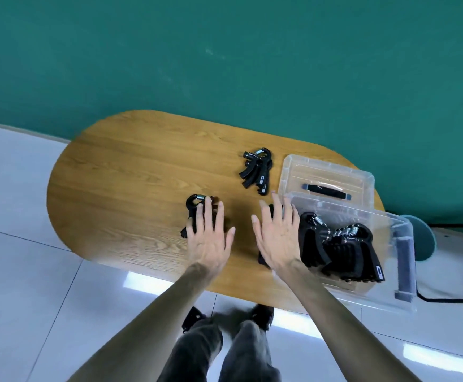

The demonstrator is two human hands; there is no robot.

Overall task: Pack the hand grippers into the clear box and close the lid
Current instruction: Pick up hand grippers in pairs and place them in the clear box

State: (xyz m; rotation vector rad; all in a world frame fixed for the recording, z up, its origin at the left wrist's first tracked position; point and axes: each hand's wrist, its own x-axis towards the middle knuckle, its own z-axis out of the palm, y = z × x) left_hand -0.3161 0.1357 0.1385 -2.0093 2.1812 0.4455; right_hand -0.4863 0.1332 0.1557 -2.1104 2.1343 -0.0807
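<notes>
Wooden table (131, 172): both hands spread flat. Left hand (211, 238) covers one hand gripper (194, 213); right hand (277, 238) covers another beside the clear box (401, 271). Best curl fingers round both handles before lifting.

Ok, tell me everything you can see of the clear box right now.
The clear box is see-through plastic, rectangular, open on top, and sits at the table's right end, with a corner past the near edge. A grey latch shows on its right end wall. Inside lies a packed row of black grippers with steel springs. Its lid, clear with a dark handle, lies flat just behind it. The right hand is spread at its left wall; contact is unclear.
</notes>
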